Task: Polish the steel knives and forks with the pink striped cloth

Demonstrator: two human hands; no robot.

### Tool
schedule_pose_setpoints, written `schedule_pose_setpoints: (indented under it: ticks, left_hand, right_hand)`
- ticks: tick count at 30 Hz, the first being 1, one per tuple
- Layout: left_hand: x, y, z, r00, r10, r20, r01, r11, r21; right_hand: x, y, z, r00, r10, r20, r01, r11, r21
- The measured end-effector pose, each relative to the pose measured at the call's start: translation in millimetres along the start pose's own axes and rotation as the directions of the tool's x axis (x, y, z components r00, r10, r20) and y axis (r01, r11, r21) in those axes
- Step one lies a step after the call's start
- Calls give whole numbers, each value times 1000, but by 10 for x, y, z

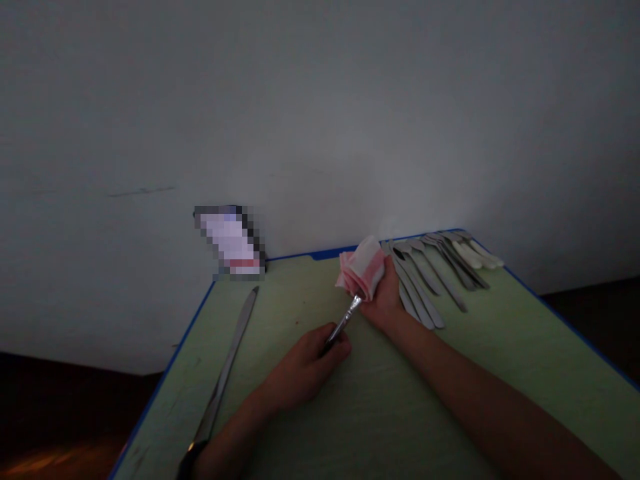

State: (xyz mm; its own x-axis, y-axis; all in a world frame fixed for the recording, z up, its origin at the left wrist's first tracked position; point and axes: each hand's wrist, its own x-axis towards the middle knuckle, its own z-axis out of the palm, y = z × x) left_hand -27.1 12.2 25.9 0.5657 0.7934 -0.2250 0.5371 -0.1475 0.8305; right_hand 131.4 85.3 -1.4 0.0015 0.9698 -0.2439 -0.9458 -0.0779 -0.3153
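Note:
My left hand [313, 363] is closed around the handle of a shiny piece of metal cutlery [345, 321], which slants up and to the right. A pink and white cloth [367, 267] is wrapped over its far end, so whether it is a fork, a spoon or something else is hidden. Behind and beside the cloth, my right hand [387, 297] grips it, fingers mostly out of sight. Just right of that hand lies a row of metal cutlery [425, 273], with spoons among it.
Along the left side of the green table [400, 413] lies a long knife [230, 363], its dark lower end beside my left forearm. A blurred phone-like device [230, 240] leans at the far left corner. White-handled cutlery [470, 255] lies at the far right. A pale wall [320, 120] stands behind.

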Motion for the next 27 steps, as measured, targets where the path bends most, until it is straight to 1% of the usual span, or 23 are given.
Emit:
schedule_pose_setpoints:
  ticks: [3, 10, 15, 18, 23, 27]
  left_hand:
    - [1, -12, 8, 1000, 1, -12, -1, 1000, 16]
    - [-4, -5, 5, 1000, 2, 4, -2, 999, 40]
    - [-4, -10, 5, 1000, -18, -3, 18, 999, 28]
    - [-2, -1, 15, 1000, -25, -3, 25, 1000, -10]
    - [0, 37, 51, 998, -48, -41, 46, 998, -45]
    - [4, 36, 59, 998, -42, -49, 41, 999, -20]
  right_hand:
    - [18, 1, -15, 1000, 4, -14, -4, 1000, -8]
    - [-4, -13, 22, 1000, -22, 16, 22, 1000, 3]
    - [-20, -17, 47, 1000, 7, -11, -7, 1000, -17]
    - [-24, -23, 48, 999, 27, -18, -27, 999, -29]
    - [-42, -35, 49, 999, 38, 22, -37, 999, -39]
    - [-37, -37, 27, 998, 33, 52, -32, 999, -25]
